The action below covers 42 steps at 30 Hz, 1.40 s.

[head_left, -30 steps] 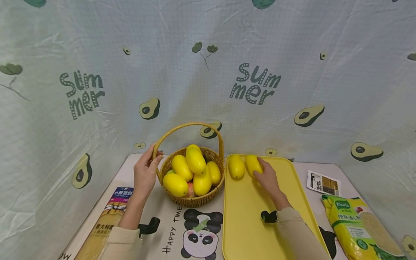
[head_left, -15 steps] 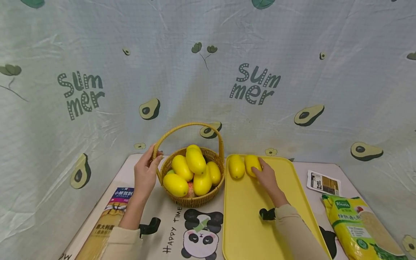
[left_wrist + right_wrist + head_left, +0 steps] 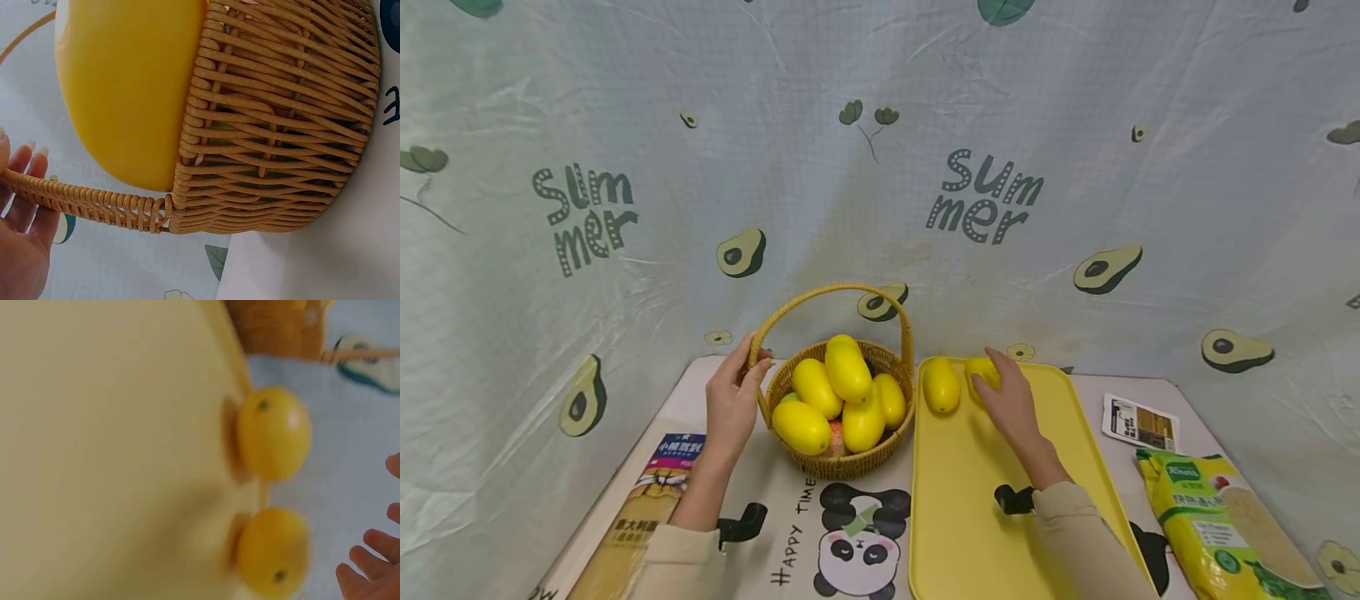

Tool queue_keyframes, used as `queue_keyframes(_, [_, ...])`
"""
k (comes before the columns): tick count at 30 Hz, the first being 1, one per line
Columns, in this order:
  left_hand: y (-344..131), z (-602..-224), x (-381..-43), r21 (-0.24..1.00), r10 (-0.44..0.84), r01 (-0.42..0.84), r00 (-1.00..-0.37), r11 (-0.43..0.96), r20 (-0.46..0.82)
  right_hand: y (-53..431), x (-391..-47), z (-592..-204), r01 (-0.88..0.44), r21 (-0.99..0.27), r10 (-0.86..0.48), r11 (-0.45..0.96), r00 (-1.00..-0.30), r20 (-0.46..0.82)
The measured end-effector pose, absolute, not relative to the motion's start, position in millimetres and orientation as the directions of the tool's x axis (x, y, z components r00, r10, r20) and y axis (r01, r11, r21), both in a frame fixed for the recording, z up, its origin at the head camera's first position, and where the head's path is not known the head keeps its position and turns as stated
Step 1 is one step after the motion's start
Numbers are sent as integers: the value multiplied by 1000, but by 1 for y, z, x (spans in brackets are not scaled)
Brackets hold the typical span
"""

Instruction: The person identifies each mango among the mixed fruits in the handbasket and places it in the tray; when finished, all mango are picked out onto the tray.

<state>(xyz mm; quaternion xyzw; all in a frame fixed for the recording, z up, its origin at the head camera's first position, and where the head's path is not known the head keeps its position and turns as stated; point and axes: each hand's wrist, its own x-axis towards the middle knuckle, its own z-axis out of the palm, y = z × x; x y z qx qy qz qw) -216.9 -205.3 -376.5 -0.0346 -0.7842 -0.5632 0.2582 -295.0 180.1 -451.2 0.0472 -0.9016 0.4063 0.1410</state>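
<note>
On the left, my left hand point(image 3: 732, 404) grips the side of the tall handle of a wicker basket point(image 3: 850, 467). Its thumb and fingers lie on either side of the woven handle point(image 3: 106, 203) in the left wrist view. Yellow mangoes point(image 3: 847, 372) are heaped in the basket, over a reddish round fruit point(image 3: 835, 437). Two more mangoes lie side by side at the far end of the yellow tray point(image 3: 977, 517): a left one point(image 3: 942, 386) and a right one point(image 3: 979, 372). Over the right one hovers my right hand point(image 3: 1012, 404), fingers spread and apart from it point(image 3: 275, 553) in the right wrist view.
A pasta packet point(image 3: 643, 517) lies along the left table edge. Right of the tray are a small labelled packet point(image 3: 1141, 423) and a yellow-green Knorr bag point(image 3: 1217, 525). A printed curtain point(image 3: 820, 192) closes off the back and sides.
My right hand has let go of the right mango on the tray and lifted off it, its fingers opening. The left hand keeps its grip on the basket handle.
</note>
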Motion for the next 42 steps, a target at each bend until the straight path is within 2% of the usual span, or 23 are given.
queue_keyframes(5, [-206,-376,-217,866,-237,342,-865,364,441,144,-282,-428,-349,-712,-44,610,-912,408])
queue_keyframes(12, [-208,-377,-216,867,-239,338,-866,365,439,93,-261,-409,-499,-645,-185,578,-850,493])
queue_keyframes(20, [-209,-380,-218,862,-244,355,-857,363,455,42,-251,-408,-508,-654,-284,560,-859,425])
queue_keyframes(31, [-211,-394,-227,887,-245,324,-878,329,412,3,-254,-423,-493,-651,-231,577,-863,449])
queue_keyframes(42, [-219,-410,-239,848,-253,387,-834,363,490,-4,-256,-423,-552,-614,-176,564,-807,563])
